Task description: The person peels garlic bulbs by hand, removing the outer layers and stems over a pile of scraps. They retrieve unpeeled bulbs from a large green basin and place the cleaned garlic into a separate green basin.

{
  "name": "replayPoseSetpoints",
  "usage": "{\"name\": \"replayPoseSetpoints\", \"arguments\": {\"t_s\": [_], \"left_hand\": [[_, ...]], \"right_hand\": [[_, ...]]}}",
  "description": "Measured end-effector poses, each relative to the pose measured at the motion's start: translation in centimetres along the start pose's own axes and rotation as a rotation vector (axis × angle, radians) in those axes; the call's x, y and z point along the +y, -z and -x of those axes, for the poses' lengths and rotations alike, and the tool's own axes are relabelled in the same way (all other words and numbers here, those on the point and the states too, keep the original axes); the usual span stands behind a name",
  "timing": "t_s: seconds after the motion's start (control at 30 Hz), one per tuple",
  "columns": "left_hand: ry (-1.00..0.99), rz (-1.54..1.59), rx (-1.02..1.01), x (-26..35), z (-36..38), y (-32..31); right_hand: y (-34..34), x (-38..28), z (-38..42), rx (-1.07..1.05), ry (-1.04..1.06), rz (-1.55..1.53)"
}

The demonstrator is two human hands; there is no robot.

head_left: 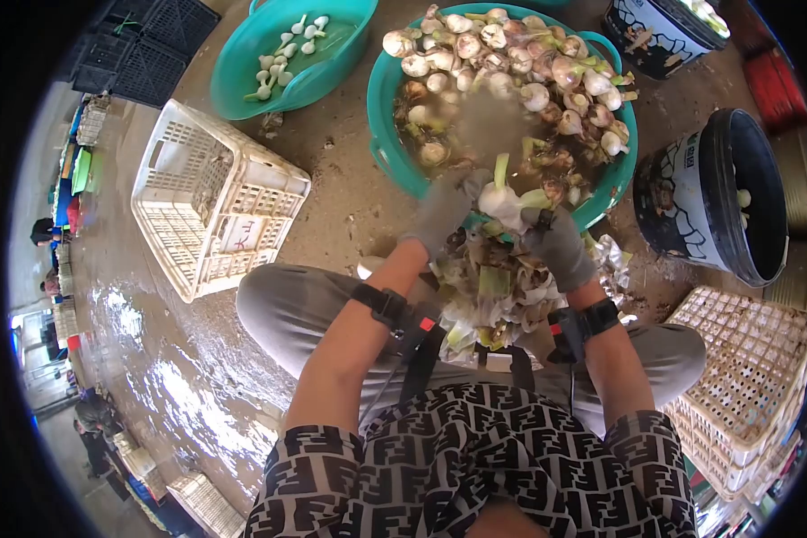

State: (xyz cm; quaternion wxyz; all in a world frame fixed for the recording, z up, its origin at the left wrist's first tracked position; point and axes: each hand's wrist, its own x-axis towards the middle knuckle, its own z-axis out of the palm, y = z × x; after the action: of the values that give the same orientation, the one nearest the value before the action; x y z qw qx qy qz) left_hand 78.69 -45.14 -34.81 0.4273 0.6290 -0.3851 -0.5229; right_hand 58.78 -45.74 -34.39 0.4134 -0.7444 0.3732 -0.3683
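A pale garlic bulb [500,204] with a cut green stem is held between my two grey-gloved hands, over the near rim of a green tub [387,161]. My left hand [446,211] is closed on the bulb's left side. My right hand [559,251] grips its right side, where loose skin hangs. A small dark thing shows at the right fingertips; I cannot make out what it is. Below the hands lies a heap of peeled garlic skins [493,291] between my knees. Many unpeeled garlic bulbs [520,63] are piled in the tub's murky water.
A second green basin [233,85] holds several clean white bulbs. At left a white plastic crate [251,224] lies on the wet floor; another white crate [735,359] stands at right. Two black buckets, a near one [686,202] and a far one [655,36], flank the tub.
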Motion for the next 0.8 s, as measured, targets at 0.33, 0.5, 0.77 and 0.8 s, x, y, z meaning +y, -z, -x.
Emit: {"name": "replayPoseSetpoints", "arguments": {"t_s": [0.33,0.5,0.77,0.8], "left_hand": [[-0.011,0.109,-0.292,2.0,1.1,0.3],[-0.078,0.722,-0.385,0.6,0.2,2.0],[-0.380,1.528,-0.271,8.2,-8.4,12.1],[-0.330,1.475,-0.159,9.5,-8.2,11.9]], "right_hand": [[3.1,0.7,1.5,0.087,-0.078,0.281],[7.5,2.2,3.7,-0.022,-0.227,0.353],[7.8,1.1,2.7,-0.478,-0.524,0.631],[7.9,1.7,1.2,-0.319,-0.406,0.665]]}}
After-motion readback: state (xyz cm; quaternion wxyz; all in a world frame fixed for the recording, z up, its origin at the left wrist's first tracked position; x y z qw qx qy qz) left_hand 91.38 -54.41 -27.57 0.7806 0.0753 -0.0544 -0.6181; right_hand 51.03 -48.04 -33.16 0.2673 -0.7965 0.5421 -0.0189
